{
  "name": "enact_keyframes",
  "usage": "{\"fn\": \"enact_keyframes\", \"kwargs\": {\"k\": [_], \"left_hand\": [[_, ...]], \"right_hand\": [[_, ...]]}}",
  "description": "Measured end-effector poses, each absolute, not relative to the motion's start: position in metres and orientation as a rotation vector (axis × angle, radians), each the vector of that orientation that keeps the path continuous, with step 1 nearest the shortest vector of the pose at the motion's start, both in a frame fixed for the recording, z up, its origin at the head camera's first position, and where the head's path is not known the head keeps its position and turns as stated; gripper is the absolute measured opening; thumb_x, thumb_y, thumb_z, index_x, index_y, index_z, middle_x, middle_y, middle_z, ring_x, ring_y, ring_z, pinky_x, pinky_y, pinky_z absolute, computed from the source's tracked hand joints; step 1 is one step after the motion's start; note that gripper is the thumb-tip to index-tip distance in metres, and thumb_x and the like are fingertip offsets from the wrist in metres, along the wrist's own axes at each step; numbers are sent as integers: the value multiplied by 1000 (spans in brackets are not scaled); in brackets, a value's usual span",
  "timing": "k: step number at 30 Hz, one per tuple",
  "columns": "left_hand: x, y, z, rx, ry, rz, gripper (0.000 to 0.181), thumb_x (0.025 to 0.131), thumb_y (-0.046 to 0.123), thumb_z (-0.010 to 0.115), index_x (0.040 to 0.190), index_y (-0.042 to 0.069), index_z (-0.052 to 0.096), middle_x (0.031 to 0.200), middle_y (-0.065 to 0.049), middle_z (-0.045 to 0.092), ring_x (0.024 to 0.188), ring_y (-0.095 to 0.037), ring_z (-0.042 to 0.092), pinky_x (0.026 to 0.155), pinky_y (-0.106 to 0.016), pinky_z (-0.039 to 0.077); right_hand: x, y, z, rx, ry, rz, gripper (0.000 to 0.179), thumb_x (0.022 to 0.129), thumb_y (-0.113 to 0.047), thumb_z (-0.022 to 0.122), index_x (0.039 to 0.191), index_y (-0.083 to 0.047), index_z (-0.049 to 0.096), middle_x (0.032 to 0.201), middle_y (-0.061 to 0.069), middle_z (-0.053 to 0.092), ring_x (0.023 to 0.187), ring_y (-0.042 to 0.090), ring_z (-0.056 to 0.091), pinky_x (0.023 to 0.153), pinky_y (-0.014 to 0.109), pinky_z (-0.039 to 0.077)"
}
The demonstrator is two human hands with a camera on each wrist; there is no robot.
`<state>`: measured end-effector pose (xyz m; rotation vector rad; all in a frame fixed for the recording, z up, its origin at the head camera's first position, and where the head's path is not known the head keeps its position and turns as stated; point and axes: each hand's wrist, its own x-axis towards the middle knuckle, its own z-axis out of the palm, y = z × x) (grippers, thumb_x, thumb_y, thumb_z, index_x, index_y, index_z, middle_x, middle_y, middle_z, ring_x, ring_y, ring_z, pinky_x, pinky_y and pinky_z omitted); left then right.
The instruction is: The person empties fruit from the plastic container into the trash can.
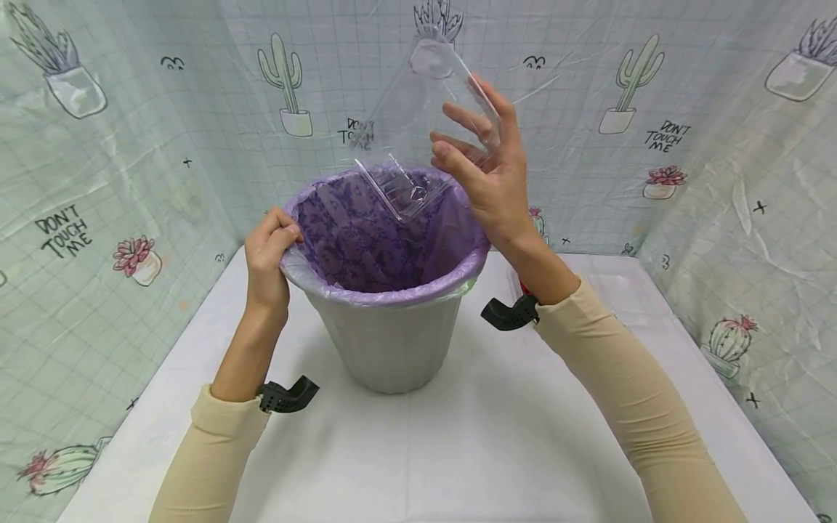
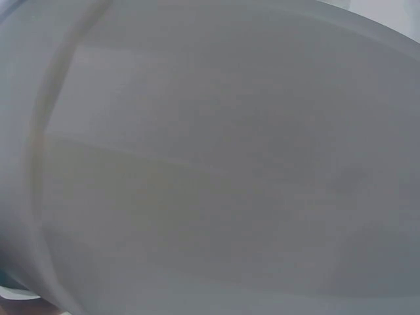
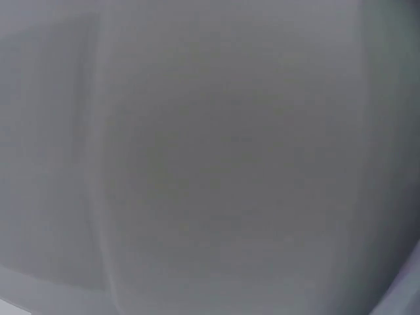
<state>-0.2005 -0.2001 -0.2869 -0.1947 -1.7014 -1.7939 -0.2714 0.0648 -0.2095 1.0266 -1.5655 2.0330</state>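
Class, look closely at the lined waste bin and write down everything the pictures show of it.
The waste bin is pale grey, round and wide-mouthed, narrowing toward its base, and looks like plastic. It stands upright on the white table. A thin purple liner with a darker pattern inside is folded over its rim. The person's left hand grips the lined rim on the left. Whether the clear plastic container at the opening touches the liner cannot be told.

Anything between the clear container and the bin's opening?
Nothing visible in the head view. The right grip holds the clear container at the open mouth of the bin; the left grip is aside, on the rim.
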Motion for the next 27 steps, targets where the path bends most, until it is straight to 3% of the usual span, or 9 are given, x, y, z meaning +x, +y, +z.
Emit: {"fn": "enact_keyframes", "kwargs": {"k": [6,13,27], "left_hand": [[-203,-200,-288,-190,-1701,-1801,19,85,9,48,69,14,55,69,4,47,67,-14,40,64,-27,30],[-205,-200,-288,-202,-1685,-1821,19,86,9,48,68,15,55,68,3,47,65,-13,40,61,-26,29],[-205,-202,-291,-204,-1666,-1827,20,86,9,48,68,14,56,68,4,47,66,-14,40,63,-27,30]], "right_hand": [[-273,82,-204,1072,-1462,1993,72,94,2,66,157,-7,32,148,13,54,112,37,71,93,46,60],[-268,118,-191,1013,-1352,2012,82,88,-16,82,156,-11,36,139,22,58,114,42,69,96,52,58],[-256,190,-205,812,-1306,2095,73,91,0,72,153,-19,40,137,27,56,112,46,68,93,51,60]]}}
